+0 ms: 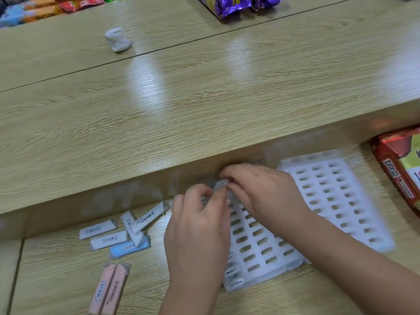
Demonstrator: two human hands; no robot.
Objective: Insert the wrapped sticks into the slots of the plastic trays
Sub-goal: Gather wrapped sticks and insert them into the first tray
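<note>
Two white plastic trays with rows of slots lie side by side: the near tray [261, 248] under my hands and the far tray [336, 201] to its right. My left hand [195, 226] and my right hand [263, 194] both pinch one small grey wrapped stick [220, 185] above the near tray's top end. Loose wrapped sticks lie to the left on the lower shelf: several white ones [106, 230], a blue one [129, 247] and two pink ones [110, 289]. The frame is blurred.
A raised wooden table edge [159, 178] runs just behind the trays. A red snack box [400, 169] lies at the right. A crumpled white wrapper [117, 39] and bright snack bags [229, 5] sit on the upper table.
</note>
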